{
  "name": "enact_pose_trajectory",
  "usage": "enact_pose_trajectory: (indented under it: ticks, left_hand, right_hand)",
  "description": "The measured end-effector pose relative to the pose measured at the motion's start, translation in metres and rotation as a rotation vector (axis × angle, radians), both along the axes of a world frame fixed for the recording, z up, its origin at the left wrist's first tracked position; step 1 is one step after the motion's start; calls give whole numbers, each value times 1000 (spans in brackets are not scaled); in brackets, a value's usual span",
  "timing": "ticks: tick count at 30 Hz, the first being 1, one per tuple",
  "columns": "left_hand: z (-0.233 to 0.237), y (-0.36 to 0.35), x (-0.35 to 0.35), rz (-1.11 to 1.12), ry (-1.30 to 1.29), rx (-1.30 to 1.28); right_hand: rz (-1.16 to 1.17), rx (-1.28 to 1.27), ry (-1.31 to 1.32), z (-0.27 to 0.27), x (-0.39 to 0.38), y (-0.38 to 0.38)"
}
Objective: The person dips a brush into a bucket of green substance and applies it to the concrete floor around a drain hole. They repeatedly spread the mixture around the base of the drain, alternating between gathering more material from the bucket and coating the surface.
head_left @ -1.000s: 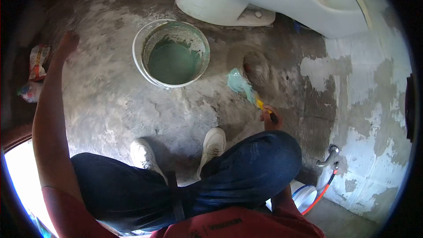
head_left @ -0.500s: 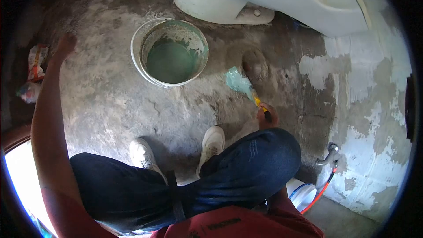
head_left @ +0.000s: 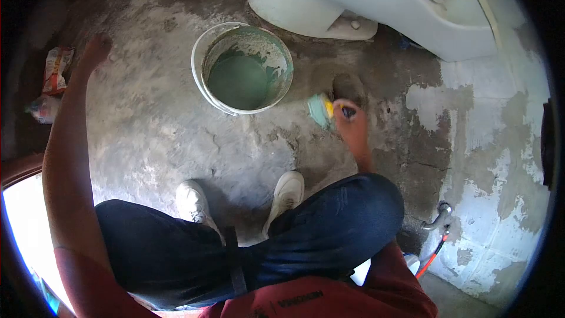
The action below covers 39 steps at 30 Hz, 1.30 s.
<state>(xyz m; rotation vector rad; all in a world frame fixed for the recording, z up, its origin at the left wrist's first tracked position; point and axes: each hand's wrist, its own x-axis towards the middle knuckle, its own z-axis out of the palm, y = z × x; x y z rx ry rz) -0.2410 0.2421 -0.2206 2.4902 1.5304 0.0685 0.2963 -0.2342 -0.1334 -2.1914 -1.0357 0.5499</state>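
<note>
My right hand point(head_left: 352, 122) is closed round the dark end of a yellow-handled brush point(head_left: 329, 108). Pale green, wet-looking material point(head_left: 318, 111) covers the brush's far end, low over or against the floor; which of the two I cannot tell. To its left stands a white bucket point(head_left: 196, 65) holding green liquid point(head_left: 239, 81), its inner wall crusted with residue. My left hand point(head_left: 97, 47) is far out at the upper left, over the floor and away from the bucket; its fingers are too dark and blurred to read.
A white toilet point(head_left: 294, 3) stands at the top. At the left lie a torn packet point(head_left: 57, 70) and a plastic bag point(head_left: 44, 108). A metal tap point(head_left: 438, 217) with a red hose point(head_left: 432, 257) is on the patchy right wall point(head_left: 488, 200). My white shoes point(head_left: 192, 200) are below the bucket.
My right hand has moved up and forward, and the brush is now more upright under it. The view has shifted slightly, so the bucket and toilet appear further right.
</note>
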Motion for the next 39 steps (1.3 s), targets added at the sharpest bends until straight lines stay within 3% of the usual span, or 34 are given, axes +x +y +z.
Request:
enact_pose_trajectory:
  ticks: [2, 4, 7, 9, 11, 12, 14, 16, 20, 25, 27, 29, 31, 33, 35, 37, 39]
  left_hand:
    - [7, -1, 2, 59, 43, -63]
    - [53, -38, 32, 326, -31, -236]
    - [39, -24, 15, 210, -3, -101]
    - [-17, 12, -19, 149, 16, 147]
    - [-25, 15, -23, 29, 166, 199]
    - [-3, 4, -9, -61, 306, 128]
    - [35, -19, 21, -6, 300, -33]
    - [55, -36, 40, 291, 9, -217]
    - [23, -18, 36, 190, -44, -114]
    - [41, -36, 56, 254, -148, -177]
    - [0, -3, 28, 125, -123, -88]
    - [-1, -5, 28, 152, -166, -75]
    - [40, -42, 55, 343, -282, -132]
    - [5, 5, 9, -384, 279, 468]
    - [8, 6, -1, -438, 374, 434]
    - [62, -41, 39, 199, -33, -176]
    - [71, -53, 43, 299, -94, -186]
  right_hand:
    - [-20, -26, -72, 1, 7, 28]
    - [-74, -61, -97, 7, 8, 56]
    - [-31, 44, -93, 7, 14, 86]
    - [-39, 118, -107, 0, 20, 95]
    - [-60, 126, -69, -3, 18, 95]
    - [-80, 99, -24, -2, 12, 92]
    - [-44, 109, -47, -7, 9, 77]
    - [77, 177, -176, -22, 12, 50]
    - [162, -63, -44, -2, 7, -5]
    - [275, -128, -120, 23, 6, -37]
    - [302, -185, -233, 30, 4, -31]
    - [277, -243, -231, 39, -3, -17]
    - [207, -294, -119, 40, -11, 8]
    - [125, -232, -101, 20, -1, 38]
    - [90, -123, -149, -1, 13, 66]
    - [28, -9, -173, -7, 26, 91]
    - [-107, 49, -92, -1, 32, 109]
